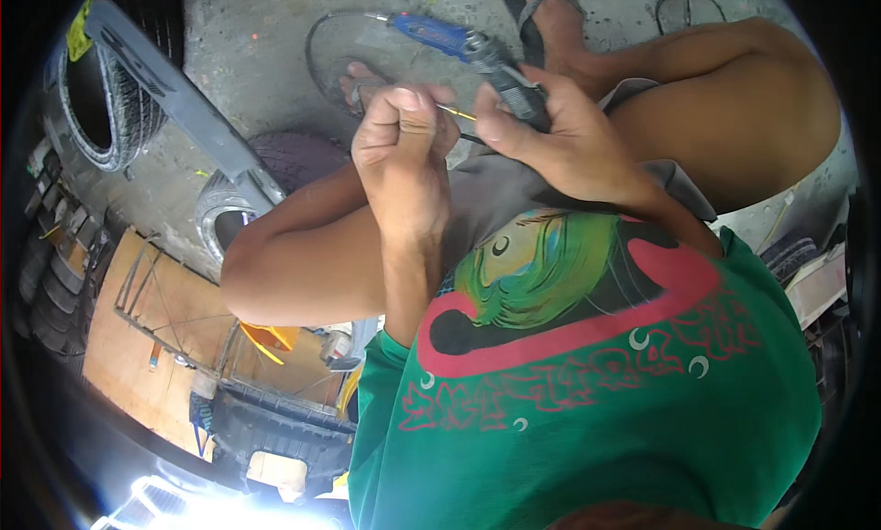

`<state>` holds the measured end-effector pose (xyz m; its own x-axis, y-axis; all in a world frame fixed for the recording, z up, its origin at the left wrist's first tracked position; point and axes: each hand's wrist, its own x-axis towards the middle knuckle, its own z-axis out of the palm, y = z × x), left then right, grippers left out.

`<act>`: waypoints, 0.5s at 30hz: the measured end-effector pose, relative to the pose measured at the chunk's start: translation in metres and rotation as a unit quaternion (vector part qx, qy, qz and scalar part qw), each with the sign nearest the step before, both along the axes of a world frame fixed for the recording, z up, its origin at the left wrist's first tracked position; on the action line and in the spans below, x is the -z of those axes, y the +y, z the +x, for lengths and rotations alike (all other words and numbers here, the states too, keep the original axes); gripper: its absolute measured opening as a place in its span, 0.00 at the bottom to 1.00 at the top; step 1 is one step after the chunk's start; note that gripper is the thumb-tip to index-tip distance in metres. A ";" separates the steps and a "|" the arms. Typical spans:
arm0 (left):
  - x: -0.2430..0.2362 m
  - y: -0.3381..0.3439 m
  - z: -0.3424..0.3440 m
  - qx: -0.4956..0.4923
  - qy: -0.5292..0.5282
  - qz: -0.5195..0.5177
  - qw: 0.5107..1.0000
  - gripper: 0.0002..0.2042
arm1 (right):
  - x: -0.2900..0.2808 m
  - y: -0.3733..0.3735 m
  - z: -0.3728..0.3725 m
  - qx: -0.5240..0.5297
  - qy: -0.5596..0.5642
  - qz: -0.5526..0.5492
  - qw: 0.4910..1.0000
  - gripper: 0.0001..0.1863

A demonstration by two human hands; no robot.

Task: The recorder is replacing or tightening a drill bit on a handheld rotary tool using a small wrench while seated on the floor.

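Grey floor (266, 44), left hand (401, 154) pinching slim rod (461, 113), right hand (567, 137) clasping tool (502, 75)

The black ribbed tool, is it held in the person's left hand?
No, the right hand is wrapped around the black ribbed tool.

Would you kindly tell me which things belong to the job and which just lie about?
Likely in use: black tool, in the right hand; yellow rod, at the left hand; possibly the blue tool.

Likely lying about: tires; gray strip; wooden board.
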<state>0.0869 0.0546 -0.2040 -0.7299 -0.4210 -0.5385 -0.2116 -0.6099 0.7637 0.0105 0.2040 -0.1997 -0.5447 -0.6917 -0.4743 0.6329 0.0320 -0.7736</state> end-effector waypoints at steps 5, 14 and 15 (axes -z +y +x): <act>0.007 0.029 -0.002 0.011 -0.026 -0.035 0.999 0.12 | 0.011 -0.005 0.004 -0.010 0.041 0.095 0.995 0.20; 0.091 0.020 -0.005 -0.055 -0.082 0.086 0.991 0.11 | 0.052 -0.018 0.022 0.081 0.007 0.227 0.970 0.21; 0.107 0.004 0.003 0.006 -0.075 0.081 0.994 0.11 | 0.047 -0.015 0.027 0.074 0.007 0.227 0.971 0.21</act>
